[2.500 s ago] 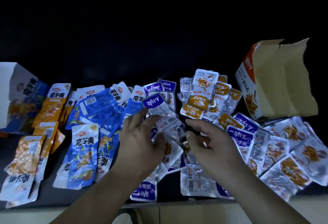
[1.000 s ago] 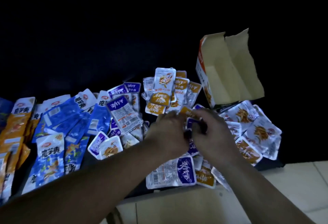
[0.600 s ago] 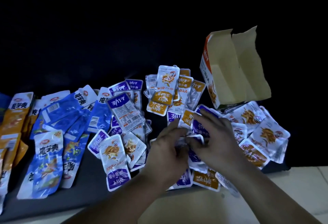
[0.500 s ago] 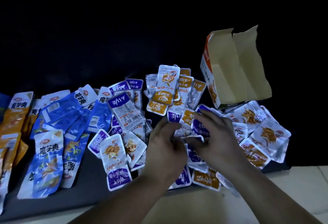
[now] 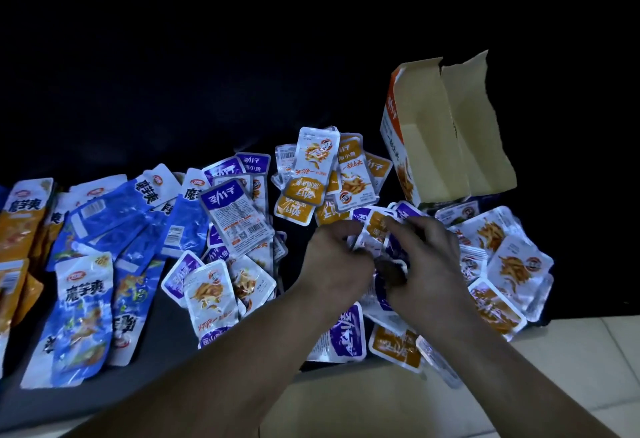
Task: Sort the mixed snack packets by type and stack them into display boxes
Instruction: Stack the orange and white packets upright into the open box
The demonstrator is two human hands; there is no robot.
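Observation:
Mixed snack packets cover a dark table. Small purple-labelled packets (image 5: 232, 214) and orange-labelled packets (image 5: 313, 174) lie heaped in the middle, with more orange ones (image 5: 512, 264) at the right. My left hand (image 5: 334, 264) and my right hand (image 5: 429, 261) meet over the pile, fingers curled around a small bunch of purple and orange packets (image 5: 375, 229). How many packets they hold is hidden by the fingers. An open orange-and-white display box (image 5: 446, 132) stands behind them at the right, flaps up.
Long blue packets (image 5: 83, 316) and orange long packets (image 5: 20, 226) lie at the left. The dark table's front edge (image 5: 138, 399) runs below my forearms, with pale floor tiles (image 5: 571, 361) beyond it. The background is black.
My hands moved from the centre pile to the pile near the box, then rose slightly and closed tighter on the gathered packets. The view shifted right.

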